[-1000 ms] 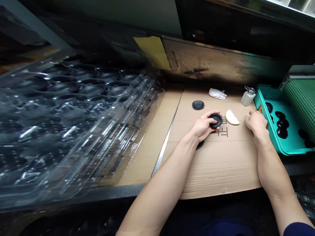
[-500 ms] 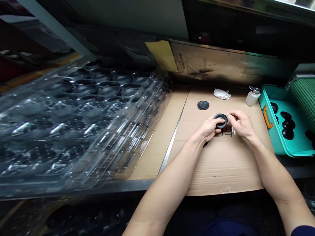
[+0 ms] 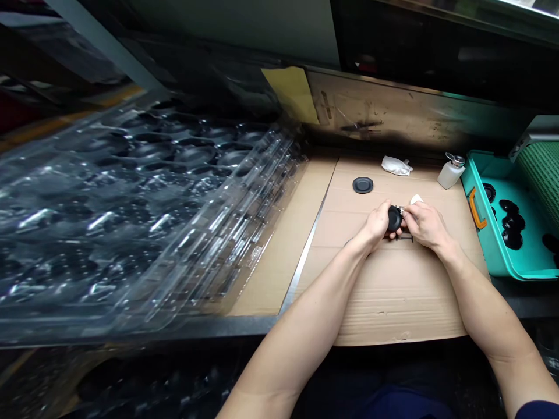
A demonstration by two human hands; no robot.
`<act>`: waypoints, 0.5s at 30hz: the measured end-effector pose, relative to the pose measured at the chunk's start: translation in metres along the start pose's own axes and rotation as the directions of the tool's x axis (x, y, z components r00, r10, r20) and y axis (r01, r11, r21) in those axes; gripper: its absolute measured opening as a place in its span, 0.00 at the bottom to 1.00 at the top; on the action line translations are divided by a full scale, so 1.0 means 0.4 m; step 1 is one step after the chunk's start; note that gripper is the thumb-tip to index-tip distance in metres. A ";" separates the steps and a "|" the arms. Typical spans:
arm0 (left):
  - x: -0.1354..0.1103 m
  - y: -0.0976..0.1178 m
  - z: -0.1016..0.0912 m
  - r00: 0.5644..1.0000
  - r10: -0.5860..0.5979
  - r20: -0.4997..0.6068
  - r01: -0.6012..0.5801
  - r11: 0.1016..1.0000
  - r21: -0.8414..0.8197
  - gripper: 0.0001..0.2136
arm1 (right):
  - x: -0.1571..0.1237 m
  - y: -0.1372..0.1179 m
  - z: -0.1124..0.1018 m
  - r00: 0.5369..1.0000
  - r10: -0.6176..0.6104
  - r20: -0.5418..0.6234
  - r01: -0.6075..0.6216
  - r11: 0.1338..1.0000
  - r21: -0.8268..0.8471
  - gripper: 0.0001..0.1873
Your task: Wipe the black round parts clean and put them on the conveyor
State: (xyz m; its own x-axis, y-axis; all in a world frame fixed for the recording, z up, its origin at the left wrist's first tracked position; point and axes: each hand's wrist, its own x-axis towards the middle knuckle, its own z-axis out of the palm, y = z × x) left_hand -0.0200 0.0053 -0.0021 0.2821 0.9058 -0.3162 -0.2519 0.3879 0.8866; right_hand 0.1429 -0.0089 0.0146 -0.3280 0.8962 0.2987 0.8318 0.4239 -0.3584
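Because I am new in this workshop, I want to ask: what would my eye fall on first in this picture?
Clear plastic blister trays fill the left side. At the centre, the left hand and right hand meet on a black disc above a cardboard sheet. At the right sits a teal tray holding more black discs.

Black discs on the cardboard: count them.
2. One disc lies flat toward the back of the cardboard; the other disc is held between the left hand and right hand. More may be hidden under the hands.
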 end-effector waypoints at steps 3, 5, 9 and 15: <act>-0.001 -0.013 0.003 0.998 0.062 -0.021 -0.058 0.985 0.160 0.28 | 0.000 -0.004 -0.004 1.000 -0.014 0.013 0.015 0.995 -0.100 0.14; -0.001 -0.018 0.005 0.993 0.116 -0.019 -0.108 0.964 0.244 0.28 | 0.002 -0.009 -0.005 0.999 -0.025 0.027 0.029 0.987 -0.160 0.13; -0.002 -0.021 0.009 0.984 0.180 -0.009 -0.165 0.923 0.348 0.28 | 0.008 -0.020 -0.002 0.999 -0.034 0.010 0.035 0.976 -0.213 0.14; -0.021 -0.010 0.018 0.967 0.255 -0.018 -0.217 0.858 0.465 0.27 | 0.013 -0.032 -0.006 0.999 0.040 0.035 -0.030 0.971 -0.239 0.12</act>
State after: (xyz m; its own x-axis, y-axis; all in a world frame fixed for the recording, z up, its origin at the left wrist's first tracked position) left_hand -0.0149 -0.0052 -0.0005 0.1916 0.9777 -0.0860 0.1535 0.0567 0.9865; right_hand 0.1317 -0.0100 0.0227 -0.3101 0.9165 0.2527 0.9243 0.3529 -0.1455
